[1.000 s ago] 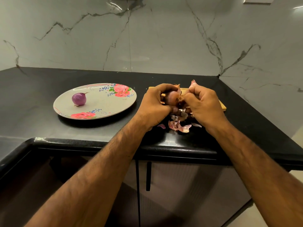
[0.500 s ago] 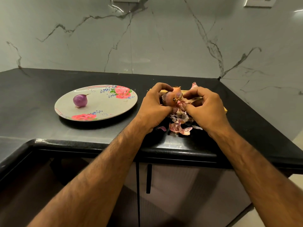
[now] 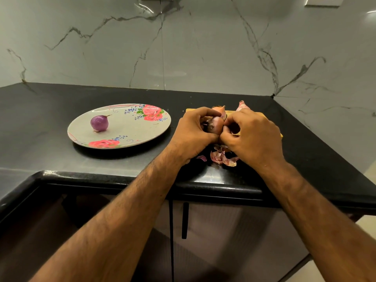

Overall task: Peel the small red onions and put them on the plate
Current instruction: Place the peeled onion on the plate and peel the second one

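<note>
Onion (image 3: 215, 124) gripped in the left hand (image 3: 193, 129), over the counter (image 3: 40, 123) near its front edge; right hand (image 3: 252, 135) pinching loose skin (image 3: 223, 113) at the tip; better to pull along the bulb, no digging in; peeled onion (image 3: 99, 123) sitting on plate (image 3: 122, 139) further left.
</note>
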